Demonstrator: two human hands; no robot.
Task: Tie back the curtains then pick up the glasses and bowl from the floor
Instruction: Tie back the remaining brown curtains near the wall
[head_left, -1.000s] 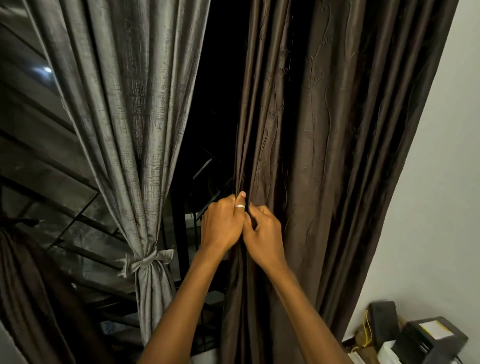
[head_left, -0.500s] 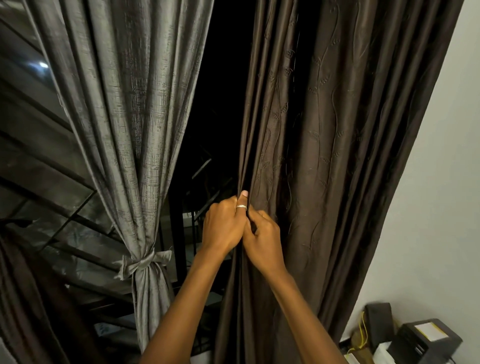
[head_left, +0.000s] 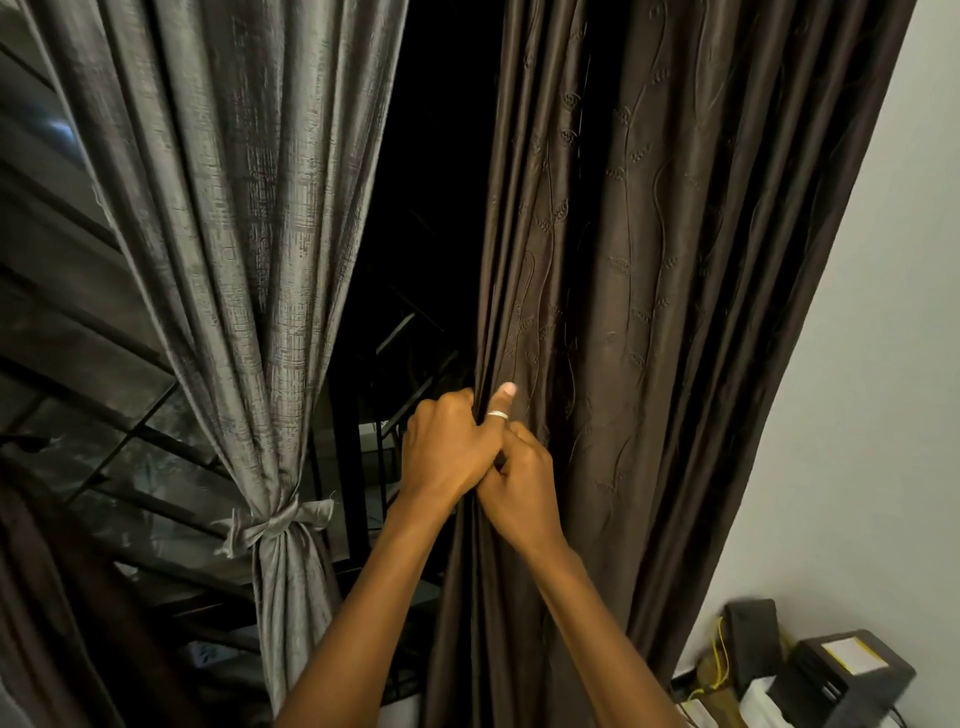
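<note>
Gathering the brown curtain (head_left: 649, 312) is the step in hand, and both hands work at its inner edge, about halfway down the visible drop. The left hand (head_left: 449, 454) is closed in a fist round a bunch of folds, thumb up and pressed on the cloth, with a ring (head_left: 497, 414) at the thumb's base. The right hand (head_left: 519, 493) sits just under it and touches it, fingers curled into the same pleats. To do this well, I judge the hands should draw in the loose outer folds too, since much of the cloth toward the wall (head_left: 857, 415) hangs free of the grip; one hand should pinch the bundle tight while the other brings a tie around it. Matching the height of the bow (head_left: 275, 525) on the grey curtain (head_left: 234, 234), already tied back on the left, would keep the pair even.

No tie for the brown curtain can be seen; it may lie inside the folds or under the hands, I cannot tell. The fingertips of both hands are buried in cloth. The gap between the curtains is black, with faint bars in it. The floor is cut off, so the glasses and bowl do not show. At the lower right corner sit dark boxes (head_left: 852, 680) and a yellow cable (head_left: 719, 654), too cramped to identify.
</note>
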